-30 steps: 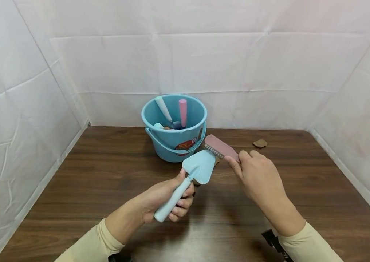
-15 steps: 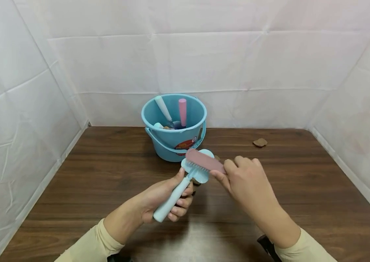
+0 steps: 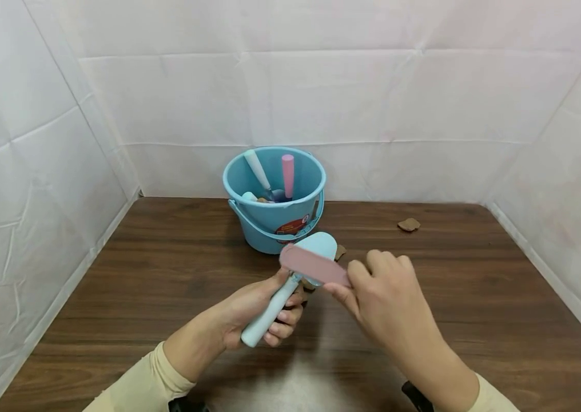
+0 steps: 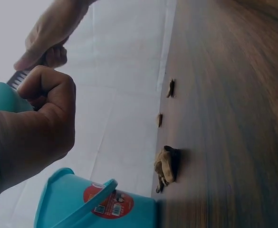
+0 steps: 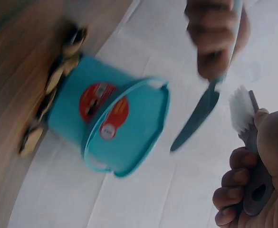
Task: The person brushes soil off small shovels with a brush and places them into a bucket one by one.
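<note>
In the head view my left hand [image 3: 249, 309] holds a light-blue hand trowel by its handle [image 3: 267, 315], blade [image 3: 323, 243] pointing up and to the right. My right hand [image 3: 385, 300] grips a pink-backed brush [image 3: 316, 266], which crosses over the trowel blade and hides its lower part. White bristles [image 5: 242, 109] show in the right wrist view, a little apart from the trowel blade [image 5: 198, 116]. Blue trowel handle [image 4: 5, 97] sticks out of my left fist in the left wrist view. Whether bristles touch the blade cannot be told from the head view.
Behind the hands stands a blue bucket [image 3: 265, 226] with a white-handled and a pink-handled tool inside. One brown leaf-like piece [image 3: 409, 224] lies at the right; several more [image 4: 166, 166] lie by the bucket. White sheet walls [image 3: 321, 97] border the wooden table [image 3: 167, 274].
The brush in my right hand has moved left and downward, from the blade's far right edge across it toward the neck. My left hand and the trowel have stayed nearly still.
</note>
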`<state>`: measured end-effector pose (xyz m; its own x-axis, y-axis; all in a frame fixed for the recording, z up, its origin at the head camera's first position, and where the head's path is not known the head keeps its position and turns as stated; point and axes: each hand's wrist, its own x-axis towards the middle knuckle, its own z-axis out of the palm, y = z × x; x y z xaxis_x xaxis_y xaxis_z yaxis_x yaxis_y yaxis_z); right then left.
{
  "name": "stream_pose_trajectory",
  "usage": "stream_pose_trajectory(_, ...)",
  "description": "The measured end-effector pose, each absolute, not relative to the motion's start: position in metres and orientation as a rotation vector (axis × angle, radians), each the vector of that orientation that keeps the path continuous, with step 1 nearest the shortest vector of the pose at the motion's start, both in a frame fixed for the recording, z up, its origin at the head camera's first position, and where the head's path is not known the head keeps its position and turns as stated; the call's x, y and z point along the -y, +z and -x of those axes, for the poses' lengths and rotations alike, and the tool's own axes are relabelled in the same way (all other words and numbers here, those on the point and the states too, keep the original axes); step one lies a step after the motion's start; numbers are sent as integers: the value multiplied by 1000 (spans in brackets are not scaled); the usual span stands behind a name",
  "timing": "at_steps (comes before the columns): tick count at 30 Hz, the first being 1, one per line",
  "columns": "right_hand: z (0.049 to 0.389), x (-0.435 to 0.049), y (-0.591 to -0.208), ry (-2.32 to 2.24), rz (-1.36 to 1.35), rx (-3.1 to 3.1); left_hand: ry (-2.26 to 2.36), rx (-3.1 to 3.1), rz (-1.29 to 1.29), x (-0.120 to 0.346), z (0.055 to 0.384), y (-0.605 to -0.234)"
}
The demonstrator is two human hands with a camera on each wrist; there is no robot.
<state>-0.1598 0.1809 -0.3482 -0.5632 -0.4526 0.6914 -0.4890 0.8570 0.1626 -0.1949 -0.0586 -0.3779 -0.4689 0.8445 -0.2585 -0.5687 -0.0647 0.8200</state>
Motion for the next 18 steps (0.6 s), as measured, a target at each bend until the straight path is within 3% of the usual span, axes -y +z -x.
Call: stream_pose_trajectory(18, 196, -228, -353, 5, -386, 2365, 1697, -1202, -385, 60, 188, -369)
